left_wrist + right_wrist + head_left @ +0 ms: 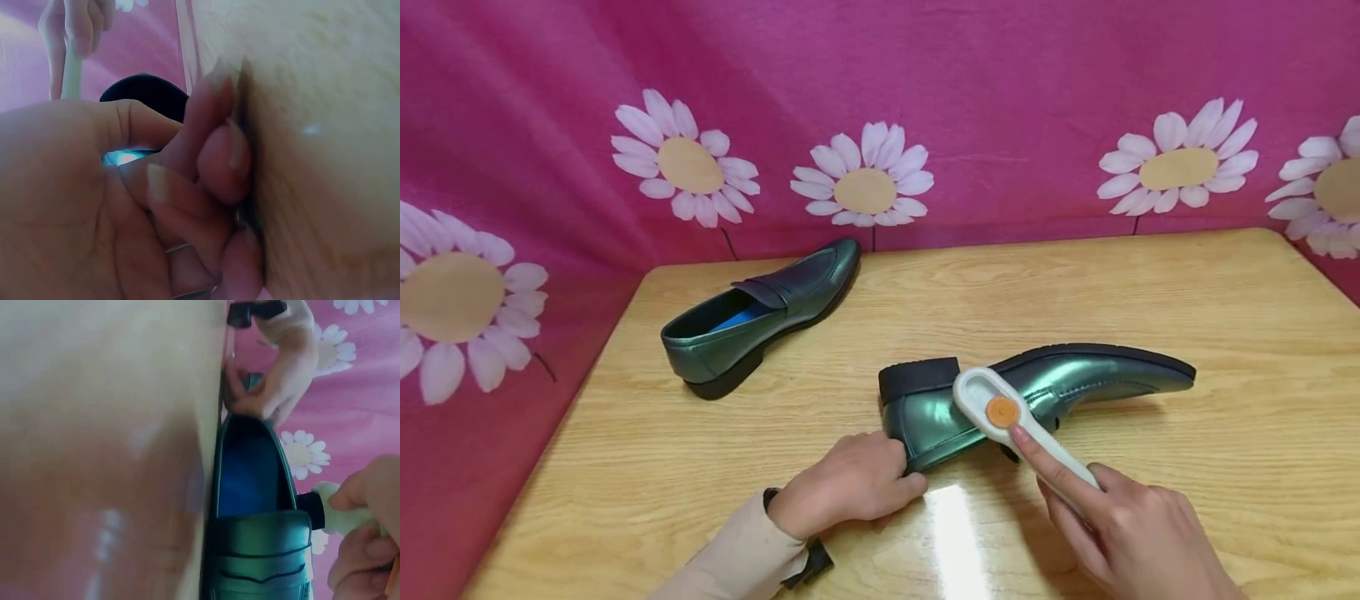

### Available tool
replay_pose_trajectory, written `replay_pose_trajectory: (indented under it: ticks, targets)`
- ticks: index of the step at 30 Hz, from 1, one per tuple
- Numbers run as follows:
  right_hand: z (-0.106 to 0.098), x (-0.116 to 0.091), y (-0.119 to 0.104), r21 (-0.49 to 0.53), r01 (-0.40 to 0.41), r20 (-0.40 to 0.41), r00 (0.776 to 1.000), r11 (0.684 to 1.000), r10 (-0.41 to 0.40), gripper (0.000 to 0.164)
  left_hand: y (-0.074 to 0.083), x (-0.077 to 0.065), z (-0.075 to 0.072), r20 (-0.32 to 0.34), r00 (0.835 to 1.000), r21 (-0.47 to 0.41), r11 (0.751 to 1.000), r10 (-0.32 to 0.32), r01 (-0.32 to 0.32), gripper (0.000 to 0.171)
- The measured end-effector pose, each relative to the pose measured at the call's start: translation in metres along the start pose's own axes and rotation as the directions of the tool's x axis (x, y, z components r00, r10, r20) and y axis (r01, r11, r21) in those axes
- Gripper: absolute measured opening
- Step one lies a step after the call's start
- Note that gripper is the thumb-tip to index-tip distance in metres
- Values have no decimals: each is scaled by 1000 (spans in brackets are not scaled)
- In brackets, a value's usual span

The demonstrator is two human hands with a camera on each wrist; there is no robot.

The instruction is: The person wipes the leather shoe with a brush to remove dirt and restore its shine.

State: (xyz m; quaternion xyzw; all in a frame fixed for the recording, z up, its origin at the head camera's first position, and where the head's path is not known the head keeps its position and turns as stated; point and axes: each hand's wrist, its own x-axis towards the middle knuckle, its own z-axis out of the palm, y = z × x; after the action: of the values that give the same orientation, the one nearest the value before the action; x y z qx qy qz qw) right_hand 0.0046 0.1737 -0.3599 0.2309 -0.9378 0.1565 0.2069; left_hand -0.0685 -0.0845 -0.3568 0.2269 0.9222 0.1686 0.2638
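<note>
A shiny dark green loafer [928,425] lies on its side, toe to the right and sole facing away. My left hand [853,483] holds it by the heel end, fingers curled low against the table. In my right hand [1142,533] is a white-handled brush [1056,454] with a round orange button [1002,412]; my index fingertip touches the button's edge. The brush head lies over the loafer's upper side. In the right wrist view its black underside [311,510] meets the shoe beside the blue insole [250,478].
A matching loafer [808,287] stands upright at the table's back left, toe pointing to the back right. The wooden table [760,442] meets a pink cloth [1000,75] printed with white daisies along its back and left side.
</note>
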Motion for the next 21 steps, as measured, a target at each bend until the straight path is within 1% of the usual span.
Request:
replay_pose_trajectory:
  ticks: [2, 3, 4, 5, 7, 9, 10, 12, 13, 14, 16, 17, 18, 19, 21]
  targets:
    - [1, 5, 4, 21, 38, -11, 999, 999, -38, 50, 0, 0, 0, -2, 1000, 2, 1000, -5, 5, 58]
    - [2, 7, 4, 42, 50, 15, 999, 998, -51, 46, -1, 0, 0, -7, 1000, 6, 1000, -4, 4, 58]
    - [3, 7, 4, 78, 61, 62, 996, 995, -66, 44, -1, -1, 0, -11, 1000, 9, 1000, -2, 2, 57]
    - [5, 7, 2, 118, 77, 95, 992, 990, -89, 45, -1, -1, 1, -20, 1000, 21, 1000, 5, -5, 57]
    - [9, 5, -2, 175, 119, 148, 978, 977, -146, 57, -1, -2, 2, -40, 999, 44, 999, 24, -22, 54]
    - [11, 4, -8, 198, 109, 203, 968, 974, -149, 71, -1, -3, 3, -61, 997, 58, 998, 35, -32, 52]
    - [12, 4, -10, 195, 96, 230, 963, 976, -140, 72, -1, -3, 3, -68, 997, 59, 998, 37, -33, 51]
    - [12, 7, -12, 148, 80, 240, 964, 986, -114, 73, -1, -3, 4, -71, 997, 52, 998, 30, -27, 50]
    - [11, 9, -12, 125, 73, 229, 968, 990, -100, 72, -1, -3, 4, -67, 998, 45, 999, 20, -17, 50]
    - [11, 11, -12, 103, 60, 220, 972, 993, -82, 66, -1, -2, 3, -60, 998, 36, 999, 8, -6, 50]
    - [12, 17, -9, 57, 83, 153, 984, 995, -91, 50, -1, -2, 3, -49, 999, 28, 1000, -7, 8, 50]
    - [13, 18, -8, 41, 101, 103, 989, 994, -105, 45, -1, -2, 4, -47, 999, 32, 999, -8, 10, 49]
    - [13, 20, -7, 34, 114, 67, 991, 993, -116, 44, -1, -2, 4, -43, 999, 35, 999, -10, 12, 49]
    - [14, 20, -5, 43, 128, 42, 991, 991, -130, 45, 0, -2, 4, -46, 999, 43, 999, -5, 7, 48]
    - [15, 19, -4, 96, 161, 46, 985, 982, -165, 44, 0, -2, 5, -58, 998, 61, 998, 10, -7, 47]
